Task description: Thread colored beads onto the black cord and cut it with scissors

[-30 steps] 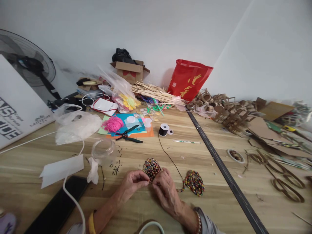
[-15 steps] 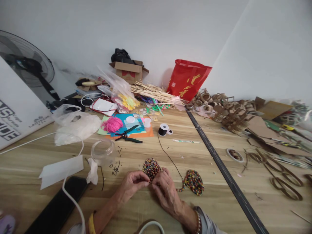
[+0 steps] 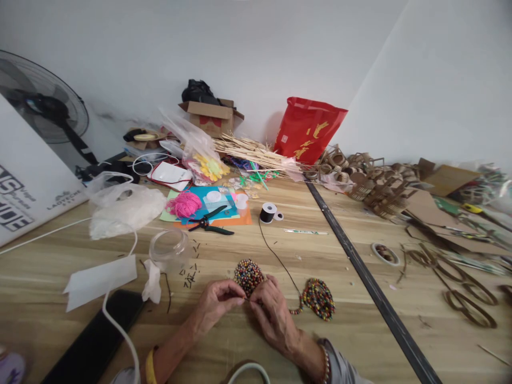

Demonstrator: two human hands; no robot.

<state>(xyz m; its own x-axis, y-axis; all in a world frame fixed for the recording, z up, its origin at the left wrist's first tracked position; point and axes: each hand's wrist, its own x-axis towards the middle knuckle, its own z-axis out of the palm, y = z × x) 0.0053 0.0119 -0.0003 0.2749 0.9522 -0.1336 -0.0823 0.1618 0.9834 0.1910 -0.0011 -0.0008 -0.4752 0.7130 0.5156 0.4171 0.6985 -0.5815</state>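
Lt. hand [image 3: 218,298]: thumb & fingertips pinched together on tiny item, prob. cord end or bead. Rt. hand [image 3: 275,309]: fingers curled, just beside lt.; grip hidden, can't tell if clamped.

Progress, est.: partial. Coil of strung beads [image 3: 326,305], near rt. hand, appears done; heap of beads [image 3: 248,274], just beyond both hands, prob. remaining stock. Black cord [image 3: 279,258] runs from coil to spool [image 3: 268,215], not yet cut free; final qty. unknown.

Containers, descending: red bag [image 3: 306,130], contents not vis.; cardboard box [image 3: 218,112] w/ black plastic bag [image 3: 198,92] at top; clear plastic bag [image 3: 192,133] w/ yellow pcs. [image 3: 212,168]; clear round jar [image 3: 170,245], contents unconfirmed; small white dish [image 3: 394,262] w/ several brown round pcs. [image 3: 385,253]
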